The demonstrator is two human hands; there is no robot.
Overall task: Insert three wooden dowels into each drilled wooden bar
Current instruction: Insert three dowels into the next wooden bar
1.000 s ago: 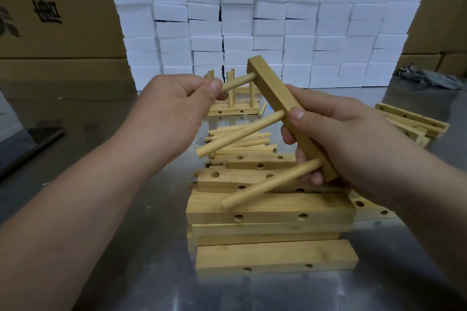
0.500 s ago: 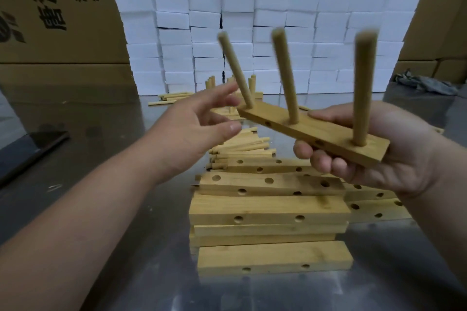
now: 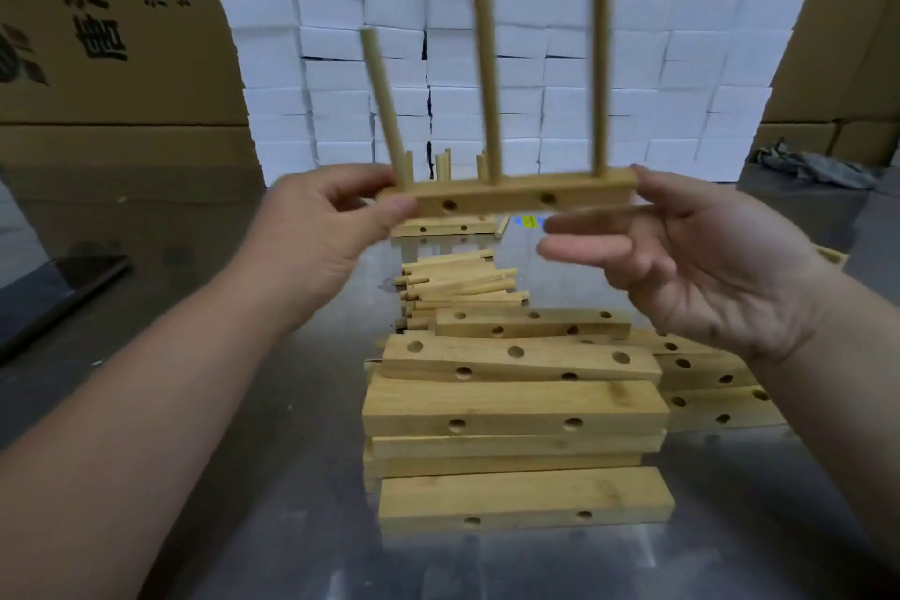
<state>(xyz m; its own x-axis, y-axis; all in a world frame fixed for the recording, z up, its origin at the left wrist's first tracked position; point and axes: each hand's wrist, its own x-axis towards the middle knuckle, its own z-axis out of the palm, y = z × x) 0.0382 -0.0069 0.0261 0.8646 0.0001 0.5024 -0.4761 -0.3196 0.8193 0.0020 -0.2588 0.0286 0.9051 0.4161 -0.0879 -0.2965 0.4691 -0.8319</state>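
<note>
We see the drilled wooden bar (image 3: 506,200) held level in the air above the worktop (image 3: 292,526), with two side holes facing us. Three dowels (image 3: 488,88) stand upright in its top face; the left one leans slightly outward. Our left hand (image 3: 321,229) pinches the bar's left end between thumb and fingers. Our right hand (image 3: 706,268) is spread, with the thumb tip touching the bar's right end and the straight, blurred fingers just below the bar.

Under the hands a stack of bars (image 3: 516,409) lies on the worktop, and loose dowels (image 3: 458,283) are heaped just behind it. Farther back stands a finished bar (image 3: 443,225) with its dowels upright. A wall of white foam blocks (image 3: 657,63) rises behind, with cardboard boxes (image 3: 97,15) beyond and a grey cloth (image 3: 818,166) at the right.
</note>
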